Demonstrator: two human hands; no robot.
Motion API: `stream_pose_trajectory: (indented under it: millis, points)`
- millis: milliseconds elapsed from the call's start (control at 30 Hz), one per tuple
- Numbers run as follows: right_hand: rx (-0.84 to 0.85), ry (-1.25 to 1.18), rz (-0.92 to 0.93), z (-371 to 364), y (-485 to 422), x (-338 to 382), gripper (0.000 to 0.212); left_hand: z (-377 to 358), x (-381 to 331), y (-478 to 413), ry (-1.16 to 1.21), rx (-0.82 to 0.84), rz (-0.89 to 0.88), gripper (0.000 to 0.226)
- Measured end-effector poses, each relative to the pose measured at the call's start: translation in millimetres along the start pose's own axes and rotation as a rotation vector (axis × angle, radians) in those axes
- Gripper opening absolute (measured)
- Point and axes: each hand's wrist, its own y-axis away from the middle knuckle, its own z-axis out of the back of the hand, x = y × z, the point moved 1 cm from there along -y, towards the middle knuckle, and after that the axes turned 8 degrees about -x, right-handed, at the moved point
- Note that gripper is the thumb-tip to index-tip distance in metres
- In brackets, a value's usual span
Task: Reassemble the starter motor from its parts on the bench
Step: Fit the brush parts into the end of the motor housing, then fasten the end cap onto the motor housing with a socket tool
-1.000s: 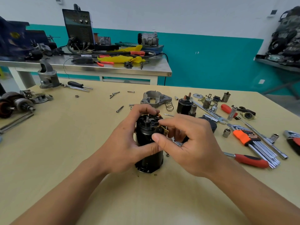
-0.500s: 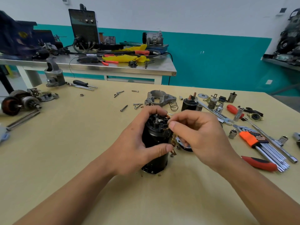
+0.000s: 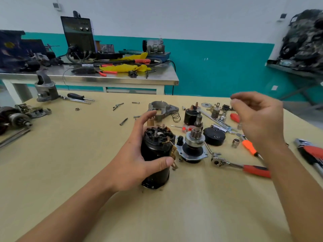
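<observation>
The black starter motor body [image 3: 155, 154] stands upright on the bench, brush holder and copper brush leads showing at its top. My left hand [image 3: 134, 158] grips it round the side, thumb across the front. My right hand [image 3: 257, 119] hovers blurred above the parts at the right, fingers loosely curled; I cannot tell whether it holds something small. Just right of the body lies the drive pinion assembly [image 3: 194, 144] on its plate, with a black end cap [image 3: 214, 136], the solenoid [image 3: 191, 115], a spring [image 3: 176, 117] and the aluminium nose housing [image 3: 161, 109] behind.
A ratchet with red handle [image 3: 239, 165], an orange-handled screwdriver [image 3: 250, 148], sockets and wrenches lie at the right. Loose bolts [image 3: 123, 121] sit mid-bench. Another armature [image 3: 15, 118] lies at the far left. A steel table [image 3: 87, 78] with a welder stands behind.
My right hand has left the top of the motor body and risen up to the right over the parts. The left hand keeps its hold on the body.
</observation>
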Motion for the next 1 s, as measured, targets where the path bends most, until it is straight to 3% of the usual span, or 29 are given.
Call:
stream_pose_trajectory:
  millis: [67, 133, 233, 333, 467, 667, 800, 900, 967, 1000]
  points:
    - [0.118, 0.378, -0.045, 7, -9, -23, 0.011, -1, 1, 0, -0.003, 0.016, 0.009, 0.104]
    - [0.365, 0.701, -0.093, 3, -8, -40, 0.043, -2, 1, 0, -0.008, 0.028, 0.016, 0.105]
    - [0.539, 0.964, -0.097, -12, -6, -44, 0.079, -2, 1, -1, -0.004, 0.05, 0.041, 0.101]
    - [0.58, 1.092, -0.083, -23, -3, -47, 0.087, -3, 3, -2, 0.011, 0.061, 0.07, 0.098]
    - [0.586, 1.048, -0.086, -29, 0, -51, 0.075, 0, 8, -3, 0.032, 0.056, 0.106, 0.093]
    - [0.537, 1.048, -0.113, -28, 1, -52, 0.083, 0, 7, -7, 0.067, 0.086, 0.113, 0.057]
    - [0.518, 0.99, -0.144, -26, 1, -47, 0.08, 1, 8, -7, 0.089, 0.088, 0.116, 0.054]
    - [0.21, 0.683, -0.101, -8, -6, -25, 0.069, -1, 8, -7, 0.097, 0.094, 0.106, 0.056]
    - [0.007, 0.317, -0.006, 1, -5, 0, 0.055, 0, 11, -6, 0.091, 0.095, 0.103, 0.058]
    - [-0.005, 0.115, 0.05, 0, -1, 13, 0.043, 1, 12, -7, 0.089, 0.097, 0.101, 0.058]
